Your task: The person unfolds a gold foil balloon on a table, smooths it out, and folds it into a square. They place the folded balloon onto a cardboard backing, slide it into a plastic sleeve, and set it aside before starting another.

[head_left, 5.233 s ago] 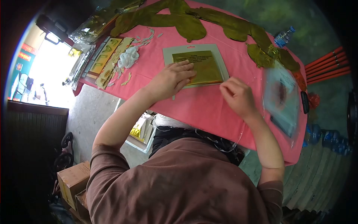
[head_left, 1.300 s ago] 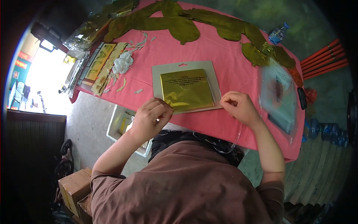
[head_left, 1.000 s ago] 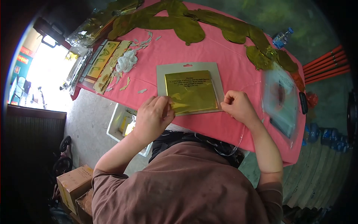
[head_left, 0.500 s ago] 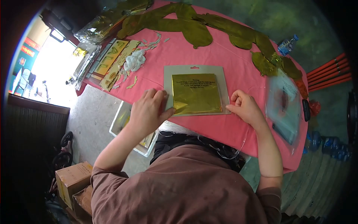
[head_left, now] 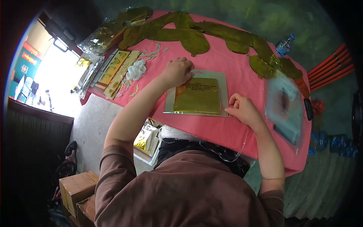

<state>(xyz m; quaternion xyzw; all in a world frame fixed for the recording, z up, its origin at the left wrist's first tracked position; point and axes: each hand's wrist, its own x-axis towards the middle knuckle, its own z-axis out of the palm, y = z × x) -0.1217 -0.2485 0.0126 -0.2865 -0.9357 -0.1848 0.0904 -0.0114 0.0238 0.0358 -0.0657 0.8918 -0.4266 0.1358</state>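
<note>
A flat clear package point(head_left: 224, 89) lies on the pink-covered table, holding a grey backing card with a hang hole and a folded gold foil piece point(head_left: 198, 99) with printed warning text. My left hand point(head_left: 177, 72) is at its top left corner, fingers curled together and partly covering the card; what they grip is hidden. At the lower right edge, my right hand point(head_left: 244, 109) has its thumb and forefinger pinched on the package, other fingers curled in.
Flat gold foil balloons point(head_left: 194, 41) stretch along the far edge. Paper strips and white string point(head_left: 135, 70) lie left, beside printed cards point(head_left: 107, 70). Clear plastic sleeves point(head_left: 283, 98) and a dark marker-like object point(head_left: 309, 109) lie right. A white bin point(head_left: 151, 157) stands below the table.
My left hand has moved from the package's lower left edge up to its top left corner. My right hand stays at the lower right edge. The view has shifted slightly.
</note>
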